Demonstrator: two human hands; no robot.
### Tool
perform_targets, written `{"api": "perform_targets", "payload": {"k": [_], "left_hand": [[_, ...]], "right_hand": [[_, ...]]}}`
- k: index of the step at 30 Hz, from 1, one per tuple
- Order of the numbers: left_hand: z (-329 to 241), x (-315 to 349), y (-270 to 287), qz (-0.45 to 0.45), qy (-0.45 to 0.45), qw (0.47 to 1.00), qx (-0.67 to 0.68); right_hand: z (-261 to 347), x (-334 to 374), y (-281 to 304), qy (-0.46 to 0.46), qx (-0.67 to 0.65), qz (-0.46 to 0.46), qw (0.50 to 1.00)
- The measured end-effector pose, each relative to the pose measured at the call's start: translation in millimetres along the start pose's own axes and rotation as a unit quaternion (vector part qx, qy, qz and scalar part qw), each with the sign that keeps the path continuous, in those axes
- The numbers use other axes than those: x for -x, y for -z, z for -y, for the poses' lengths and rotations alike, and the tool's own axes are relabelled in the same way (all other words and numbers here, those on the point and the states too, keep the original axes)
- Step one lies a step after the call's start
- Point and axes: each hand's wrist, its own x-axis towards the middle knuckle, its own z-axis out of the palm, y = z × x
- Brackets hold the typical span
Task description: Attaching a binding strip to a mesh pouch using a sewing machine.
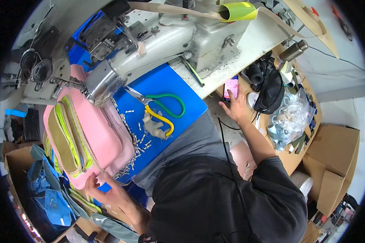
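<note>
Left hand, open, likely steadies the rounded pink fabric bag; right hand, open, touches the rectangular black-edged phone.

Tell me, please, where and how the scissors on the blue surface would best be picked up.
Probably by the green loop and yellow loop, coming from the picture's lower right: the scissors lie with loops spread that way, blades pointing up-left toward the sewing machine.
</note>
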Motion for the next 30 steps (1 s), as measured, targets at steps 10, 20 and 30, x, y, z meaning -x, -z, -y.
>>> {"api": "perform_targets", "payload": {"k": [10, 20, 30], "left_hand": [[-17.3, -4.7, -5.1, 0.057, 0.037, 0.998, 0.017], [-41.8, -21.8, 25.2, 0.171, 0.315, 0.872, 0.333], [-78.1, -23.8, 31.7, 0.233, 0.085, 0.918, 0.309]], "right_hand": [[-4.5, -55.0, 11.8, -0.081, 0.065, 0.038, 0.994], [144.1, -3.8, 175.5, 0.047, -0.31, -0.151, 0.937], [367.5, 3.6, 191.0, 0.091, -0.616, 0.562, 0.544]]}}
